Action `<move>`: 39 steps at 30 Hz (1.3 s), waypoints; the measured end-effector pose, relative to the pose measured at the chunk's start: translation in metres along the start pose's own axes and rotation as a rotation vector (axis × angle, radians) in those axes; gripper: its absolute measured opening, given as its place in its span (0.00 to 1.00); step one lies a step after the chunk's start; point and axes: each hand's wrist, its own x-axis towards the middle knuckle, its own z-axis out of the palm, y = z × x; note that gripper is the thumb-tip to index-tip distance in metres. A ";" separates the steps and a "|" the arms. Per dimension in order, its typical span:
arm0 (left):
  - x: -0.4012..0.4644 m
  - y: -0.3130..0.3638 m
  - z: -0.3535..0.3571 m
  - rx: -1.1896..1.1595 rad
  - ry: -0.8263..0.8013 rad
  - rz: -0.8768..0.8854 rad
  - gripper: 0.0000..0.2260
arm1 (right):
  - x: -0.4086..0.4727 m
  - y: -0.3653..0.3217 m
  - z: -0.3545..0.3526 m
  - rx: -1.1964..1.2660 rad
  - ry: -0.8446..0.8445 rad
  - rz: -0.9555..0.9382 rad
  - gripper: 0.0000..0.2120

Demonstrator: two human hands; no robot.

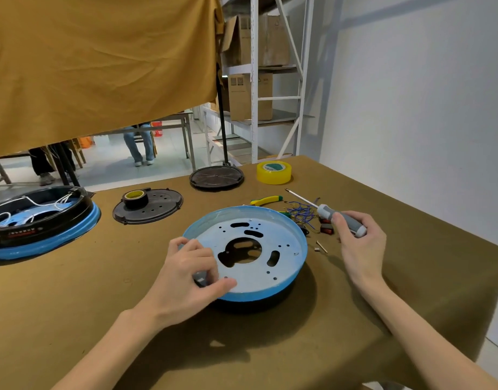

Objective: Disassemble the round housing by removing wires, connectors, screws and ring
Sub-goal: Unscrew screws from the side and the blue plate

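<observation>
Right hand (360,243) grasps one screwdriver (324,208), shaft pointing away and left. Left hand (190,273), fingers curled, pinches something small I cannot identify, at the near-left rim of the housing (287,220) lying open side up at table (270,347) centre. A second housing (45,220) sits far left; two tape rolls (274,172).

Bright, even indoor light, wide-angle view.
Soft shadows pool under the round housing (246,249); edges bow outward, slight blur, perhaps compression.

left hand (190,273): bare, no glove | right hand (360,243): bare | forearms: unsleeved
</observation>
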 end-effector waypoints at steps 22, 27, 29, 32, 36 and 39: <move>-0.017 -0.017 -0.003 -0.010 0.042 0.114 0.22 | -0.010 0.003 -0.008 -0.041 0.068 0.004 0.07; -0.019 -0.025 0.000 -0.018 0.086 0.126 0.23 | -0.011 0.005 -0.008 -0.045 0.043 -0.041 0.08; -0.017 -0.031 -0.004 -0.021 0.075 0.086 0.25 | -0.010 0.006 -0.008 -0.056 0.043 -0.057 0.09; -0.014 -0.037 -0.011 0.062 0.062 0.024 0.27 | -0.010 0.006 -0.008 -0.036 0.029 -0.076 0.11; -0.015 -0.038 -0.016 0.141 0.033 -0.011 0.22 | -0.016 -0.003 -0.004 0.109 -0.003 -0.157 0.06; -0.015 -0.033 -0.018 -0.001 -0.011 -0.096 0.10 | -0.016 -0.016 0.012 0.150 -0.087 -0.226 0.06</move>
